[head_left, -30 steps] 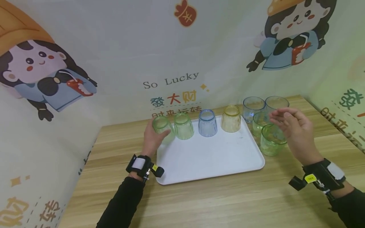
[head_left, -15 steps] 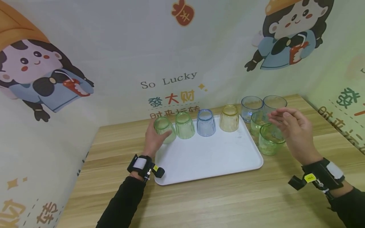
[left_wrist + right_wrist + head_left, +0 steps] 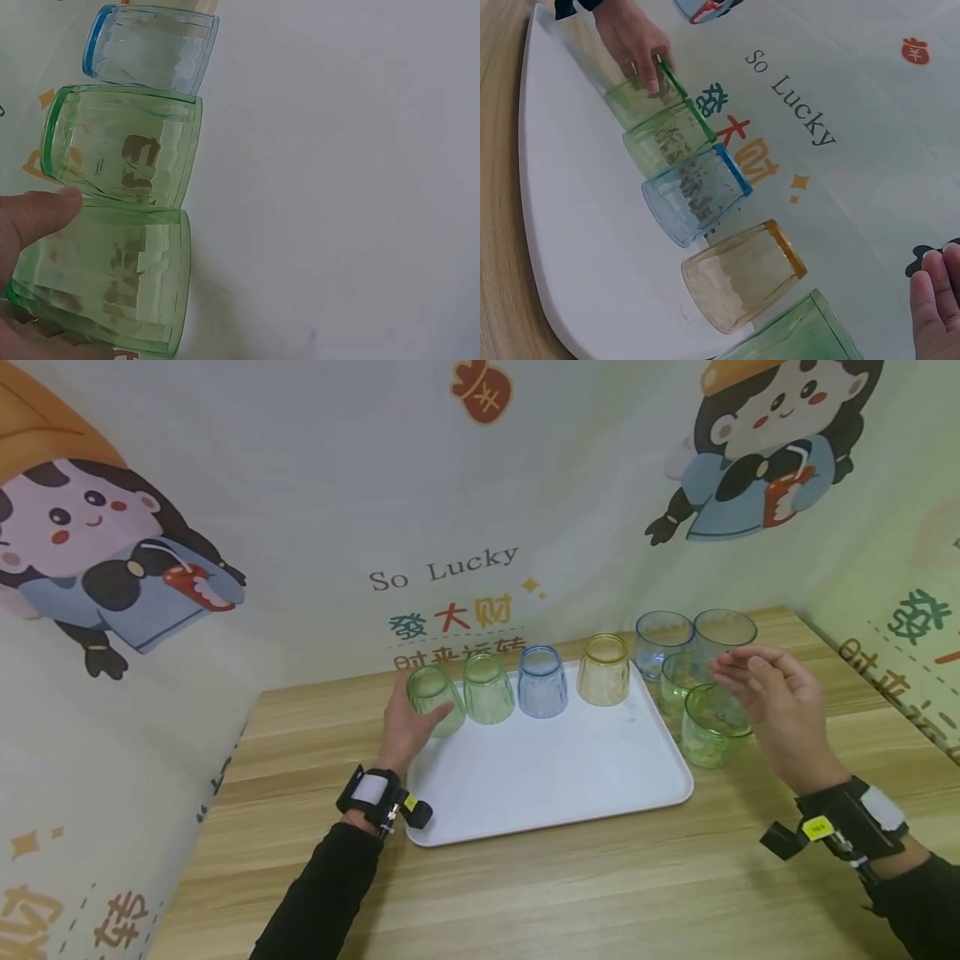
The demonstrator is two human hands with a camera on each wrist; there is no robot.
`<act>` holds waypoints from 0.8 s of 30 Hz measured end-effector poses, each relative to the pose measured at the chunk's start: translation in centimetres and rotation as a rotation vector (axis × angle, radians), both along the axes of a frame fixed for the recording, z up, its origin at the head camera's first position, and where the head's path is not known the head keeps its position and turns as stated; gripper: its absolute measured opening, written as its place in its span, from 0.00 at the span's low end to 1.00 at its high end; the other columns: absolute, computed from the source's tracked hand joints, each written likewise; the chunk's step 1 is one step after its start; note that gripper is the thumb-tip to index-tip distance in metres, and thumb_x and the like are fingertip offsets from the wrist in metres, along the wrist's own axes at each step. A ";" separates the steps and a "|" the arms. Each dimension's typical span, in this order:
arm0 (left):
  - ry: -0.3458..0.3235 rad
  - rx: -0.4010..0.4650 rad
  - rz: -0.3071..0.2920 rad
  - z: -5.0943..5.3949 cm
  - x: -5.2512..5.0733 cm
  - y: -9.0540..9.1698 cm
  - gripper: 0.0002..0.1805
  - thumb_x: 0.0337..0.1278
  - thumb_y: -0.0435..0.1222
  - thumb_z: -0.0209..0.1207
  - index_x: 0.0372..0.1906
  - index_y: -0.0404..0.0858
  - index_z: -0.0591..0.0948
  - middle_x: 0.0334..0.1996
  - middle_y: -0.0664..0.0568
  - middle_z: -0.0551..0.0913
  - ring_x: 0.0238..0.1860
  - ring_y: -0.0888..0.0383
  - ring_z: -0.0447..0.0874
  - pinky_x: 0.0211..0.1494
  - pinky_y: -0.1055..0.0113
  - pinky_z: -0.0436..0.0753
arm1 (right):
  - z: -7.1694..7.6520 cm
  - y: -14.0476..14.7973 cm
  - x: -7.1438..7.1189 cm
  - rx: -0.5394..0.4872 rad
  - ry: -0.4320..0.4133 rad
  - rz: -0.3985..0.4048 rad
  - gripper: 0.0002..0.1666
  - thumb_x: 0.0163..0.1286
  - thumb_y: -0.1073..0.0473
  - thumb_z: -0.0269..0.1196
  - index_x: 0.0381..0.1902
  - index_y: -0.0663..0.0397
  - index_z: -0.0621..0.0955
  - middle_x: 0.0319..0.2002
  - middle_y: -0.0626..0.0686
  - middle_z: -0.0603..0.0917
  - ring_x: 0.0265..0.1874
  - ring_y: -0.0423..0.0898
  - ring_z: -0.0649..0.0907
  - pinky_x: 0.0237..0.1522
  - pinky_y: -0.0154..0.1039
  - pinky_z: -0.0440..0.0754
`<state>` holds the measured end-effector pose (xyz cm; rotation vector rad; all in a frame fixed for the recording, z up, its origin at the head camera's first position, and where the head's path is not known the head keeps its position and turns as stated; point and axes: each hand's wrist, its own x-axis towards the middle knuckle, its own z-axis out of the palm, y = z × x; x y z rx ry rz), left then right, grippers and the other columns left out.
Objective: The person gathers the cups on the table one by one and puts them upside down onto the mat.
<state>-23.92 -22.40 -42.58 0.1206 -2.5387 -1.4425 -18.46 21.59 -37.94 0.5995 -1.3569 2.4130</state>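
My left hand grips an upside-down green glass at the back left of the white tray, thumb on its near side. Beside it, along the tray's back, stand a second green glass, a blue glass and a yellow glass, all upside down. In the left wrist view the held glass appears to meet the second green glass. Off the tray at right, my right hand hovers near an upright green glass, fingers extended, holding nothing.
Behind that glass, another green glass and two blue-rimmed glasses stand upright on the wooden table, right of the tray. A printed backdrop rises directly behind the table.
My left hand has slid the held green glass slightly right, and the neighbouring green glass has shifted with it towards the blue one. My right hand stays nearly still.
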 end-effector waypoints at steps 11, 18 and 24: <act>-0.007 -0.001 0.007 -0.3 0.0 -0.1 0.46 0.57 0.37 0.73 0.77 0.40 0.61 0.73 0.41 0.66 0.71 0.44 0.64 0.73 0.47 0.64 | -0.4 0.1 0.1 0.008 -0.008 -0.012 0.14 0.81 0.69 0.50 0.51 0.81 0.74 0.48 0.66 0.80 0.49 0.54 0.85 0.56 0.41 0.81; -0.011 0.038 0.006 0.1 0.6 -0.5 0.49 0.57 0.44 0.73 0.78 0.39 0.59 0.76 0.41 0.59 0.76 0.42 0.55 0.74 0.44 0.60 | -0.4 0.0 0.2 -0.012 -0.009 -0.013 0.13 0.81 0.69 0.50 0.50 0.80 0.74 0.48 0.66 0.80 0.49 0.53 0.84 0.57 0.41 0.81; 0.010 0.054 -0.027 0.1 1.3 -1.5 0.53 0.57 0.51 0.72 0.79 0.38 0.56 0.78 0.41 0.55 0.77 0.42 0.51 0.75 0.45 0.60 | -0.6 0.4 0.2 0.005 -0.009 -0.039 0.12 0.81 0.70 0.49 0.50 0.79 0.74 0.48 0.65 0.81 0.49 0.53 0.84 0.57 0.40 0.80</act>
